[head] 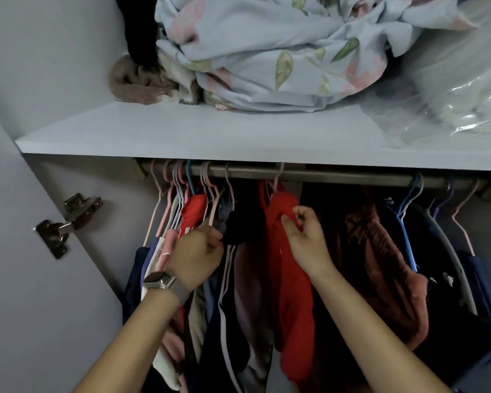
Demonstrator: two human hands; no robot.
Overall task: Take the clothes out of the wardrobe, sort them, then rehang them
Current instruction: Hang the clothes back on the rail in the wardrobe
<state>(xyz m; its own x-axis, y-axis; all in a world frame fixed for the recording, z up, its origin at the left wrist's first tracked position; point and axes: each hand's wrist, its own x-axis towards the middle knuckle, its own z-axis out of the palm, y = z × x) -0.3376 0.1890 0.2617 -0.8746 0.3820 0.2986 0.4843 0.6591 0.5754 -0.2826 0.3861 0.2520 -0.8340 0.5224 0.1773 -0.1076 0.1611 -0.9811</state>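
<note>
Right hand (306, 236): fingers pinched the red garment (292, 293), hanging from the rail (323, 175) mid-wardrobe. Left hand (196, 252): fingers curled round a dark garment (238, 231) among hangers at left.

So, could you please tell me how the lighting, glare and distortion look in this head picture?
Head view: the shelf is evenly lit; the garments under the rail sit in deep shadow; bright glare streaks the plastic bag; the wide-angle lens bows the shelf edge; the door hinge looks slightly smeared.
</note>
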